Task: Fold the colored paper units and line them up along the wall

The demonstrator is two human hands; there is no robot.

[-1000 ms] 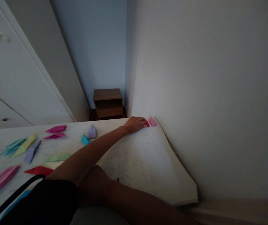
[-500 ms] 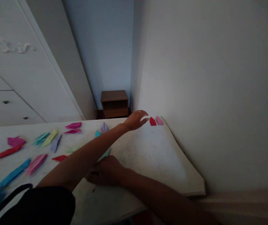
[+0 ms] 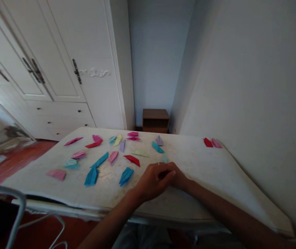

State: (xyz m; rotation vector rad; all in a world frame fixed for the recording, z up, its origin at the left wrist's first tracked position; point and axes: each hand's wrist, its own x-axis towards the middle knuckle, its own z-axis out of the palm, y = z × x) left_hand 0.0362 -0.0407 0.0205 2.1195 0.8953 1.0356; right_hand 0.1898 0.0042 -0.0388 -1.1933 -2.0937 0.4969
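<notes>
Twenty-two folded papers (image 3: 126, 176) lie on the white bench (image 3: 189, 155). By colour I count four blue papers (image 3: 91, 176), four magenta papers (image 3: 73, 141), four pink papers (image 3: 56, 174), three red papers (image 3: 132, 160), three pale teal papers (image 3: 71, 163), two lavender papers (image 3: 159, 140), one yellow paper (image 3: 117, 140) and one pale green paper (image 3: 140, 153). Twenty are spread over the left and middle of the bench; two, one red and one pink, sit side by side at the far right, near the wall (image 3: 254, 86).

The two hands meet at the near middle of the bench. The left hand (image 3: 155, 181), with one ring (image 3: 159, 163), has its fingers curled and its thumb reaching toward the right hand (image 3: 178, 176), which is partly hidden behind it. I cannot tell how far the right hand's fingers are spread, or whether either hand has hold of anything. One pale teal paper lies just beyond them.

Behind stand one white wardrobe (image 3: 103, 103), showing four long handles, and one brown cabinet (image 3: 155, 113).
</notes>
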